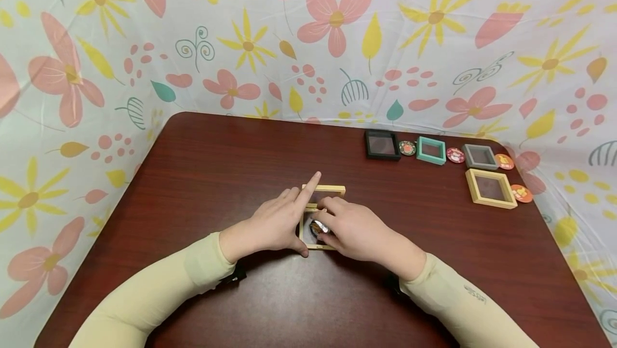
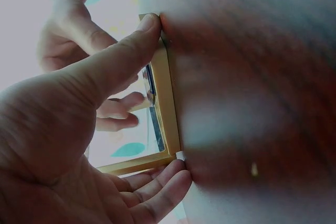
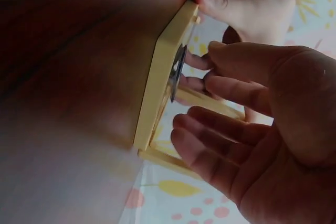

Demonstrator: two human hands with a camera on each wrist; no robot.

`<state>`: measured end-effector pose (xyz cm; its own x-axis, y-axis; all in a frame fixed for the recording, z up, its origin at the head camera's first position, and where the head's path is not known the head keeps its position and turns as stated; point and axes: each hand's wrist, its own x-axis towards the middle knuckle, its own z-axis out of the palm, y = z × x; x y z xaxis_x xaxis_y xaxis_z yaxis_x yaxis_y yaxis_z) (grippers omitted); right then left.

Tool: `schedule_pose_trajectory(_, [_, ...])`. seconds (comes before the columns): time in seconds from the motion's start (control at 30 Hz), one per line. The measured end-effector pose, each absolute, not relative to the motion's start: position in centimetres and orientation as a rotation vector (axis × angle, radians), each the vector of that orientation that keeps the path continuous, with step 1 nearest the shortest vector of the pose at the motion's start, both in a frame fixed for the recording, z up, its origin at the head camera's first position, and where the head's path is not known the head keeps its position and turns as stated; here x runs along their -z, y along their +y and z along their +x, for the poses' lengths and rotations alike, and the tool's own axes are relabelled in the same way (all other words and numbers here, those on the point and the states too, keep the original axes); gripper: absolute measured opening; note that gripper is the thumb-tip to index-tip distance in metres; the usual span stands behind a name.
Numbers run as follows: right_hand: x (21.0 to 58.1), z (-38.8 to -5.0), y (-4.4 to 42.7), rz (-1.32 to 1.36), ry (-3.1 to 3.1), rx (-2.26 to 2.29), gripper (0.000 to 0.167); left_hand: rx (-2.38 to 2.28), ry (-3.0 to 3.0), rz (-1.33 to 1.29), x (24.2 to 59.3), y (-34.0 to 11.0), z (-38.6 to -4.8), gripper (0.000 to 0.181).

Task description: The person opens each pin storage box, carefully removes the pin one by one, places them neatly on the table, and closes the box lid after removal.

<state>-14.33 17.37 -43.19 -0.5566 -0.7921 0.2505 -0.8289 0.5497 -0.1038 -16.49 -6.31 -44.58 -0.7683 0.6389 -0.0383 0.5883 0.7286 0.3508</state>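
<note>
A pale yellow display frame (image 1: 330,188) lies unfolded on the table, its two halves hinged, with clear film inside. My left hand (image 1: 277,222) holds its near half from the left, thumb at the near corner and fingers at the far side; the index finger points outward. Over that half sits a round badge (image 1: 316,228) with a shiny silver surface, seen edge-on as a dark disc (image 3: 178,72) in the right wrist view. Around the badge hovers my right hand (image 1: 356,228), thumb and fingers parted, with a gap to the badge in the right wrist view.
Along the right back edge stand a black frame (image 1: 382,144), a teal frame (image 1: 431,150), a grey frame (image 1: 480,156) and another yellow frame (image 1: 491,188). Round badges lie beside them, such as a red one (image 1: 455,155). Flowered cloth (image 1: 289,43) hangs behind the table.
</note>
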Motion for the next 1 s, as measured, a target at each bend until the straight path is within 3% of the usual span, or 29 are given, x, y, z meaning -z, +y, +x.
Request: schedule_pose_trajectory(1.0, [43.83, -14.59, 17.02, 1.493, -2.581, -0.153, 0.028, -0.477, 2.771, 1.008, 44.42, -6.41, -16.42, 0.177])
